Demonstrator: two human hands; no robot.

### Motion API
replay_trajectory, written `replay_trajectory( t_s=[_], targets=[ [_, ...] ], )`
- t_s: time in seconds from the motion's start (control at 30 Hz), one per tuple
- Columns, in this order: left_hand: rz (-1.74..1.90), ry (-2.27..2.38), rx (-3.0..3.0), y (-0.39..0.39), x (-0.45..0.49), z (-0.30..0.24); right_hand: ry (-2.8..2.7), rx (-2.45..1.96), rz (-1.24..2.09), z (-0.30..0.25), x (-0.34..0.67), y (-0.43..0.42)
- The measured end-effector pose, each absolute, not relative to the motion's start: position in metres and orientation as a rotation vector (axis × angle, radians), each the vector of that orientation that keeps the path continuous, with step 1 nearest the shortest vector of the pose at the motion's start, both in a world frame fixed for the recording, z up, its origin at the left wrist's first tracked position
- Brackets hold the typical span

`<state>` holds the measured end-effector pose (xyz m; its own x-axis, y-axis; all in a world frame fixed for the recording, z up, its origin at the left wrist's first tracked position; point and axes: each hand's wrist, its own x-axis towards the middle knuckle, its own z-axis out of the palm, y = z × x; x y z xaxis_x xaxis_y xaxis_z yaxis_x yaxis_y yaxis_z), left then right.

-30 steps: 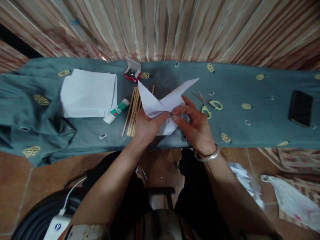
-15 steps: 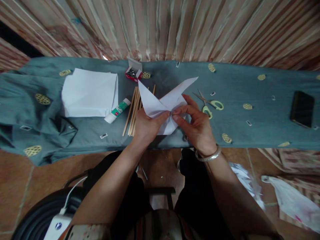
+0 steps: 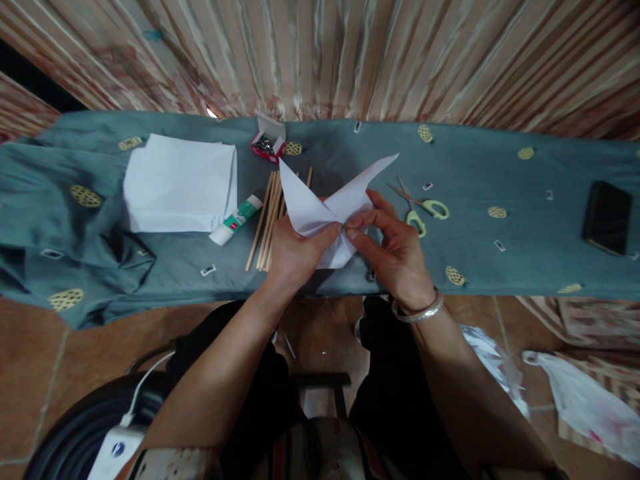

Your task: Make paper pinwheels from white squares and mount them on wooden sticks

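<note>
A folded white paper pinwheel (image 3: 306, 200), with two pointed blades spread upward, is held over the front of the table between my hands. My left hand (image 3: 293, 250) grips its left side, the thumb pressed near the centre and the other fingers hidden behind the paper. At that same centre, the thumb and forefinger of my right hand (image 3: 397, 250) pinch a small metal pin (image 3: 344, 228), mostly covered by the fingertips. Several wooden sticks (image 3: 267, 220) lie just left of my left hand. Scissors (image 3: 419, 205) with light green handles rest to the right.
On the green tablecloth (image 3: 480, 253) are a stack of white paper (image 3: 180, 183), a glue stick (image 3: 236, 220) and an open red box of metal pins (image 3: 269, 145). A black phone (image 3: 607, 218) lies far right. Striped curtain (image 3: 320, 60) hangs behind; plastic bags (image 3: 585, 393) are on the floor.
Both hands keep their grip at the pinwheel's centre, nearly still. The view has shifted very slightly.
</note>
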<state>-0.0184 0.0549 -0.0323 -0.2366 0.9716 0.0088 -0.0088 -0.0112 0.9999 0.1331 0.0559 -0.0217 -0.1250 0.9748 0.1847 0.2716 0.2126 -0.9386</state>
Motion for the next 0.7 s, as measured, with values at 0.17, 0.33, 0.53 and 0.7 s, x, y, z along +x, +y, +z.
replay_trajectory(
  t_s=[0.17,0.33,0.53,0.7],
  targets=[
    [1.399,1.325,1.065,0.054,-0.0183,-0.032,-1.625,-1.201,0.985,-0.0209,0.1354,0.0568],
    [1.368,1.343,1.1,0.0531,-0.0199,-0.0312,-1.611,-1.217,1.016,-0.023,0.1364,0.057],
    [1.327,1.349,1.147,0.052,-0.02,-0.0286,-1.614,-1.195,1.067,-0.0225,0.1373,0.0582],
    [1.318,1.295,1.214,0.0511,-0.022,-0.0279,-1.6,-1.142,1.126,-0.0218,0.1372,0.0594]
  ],
)
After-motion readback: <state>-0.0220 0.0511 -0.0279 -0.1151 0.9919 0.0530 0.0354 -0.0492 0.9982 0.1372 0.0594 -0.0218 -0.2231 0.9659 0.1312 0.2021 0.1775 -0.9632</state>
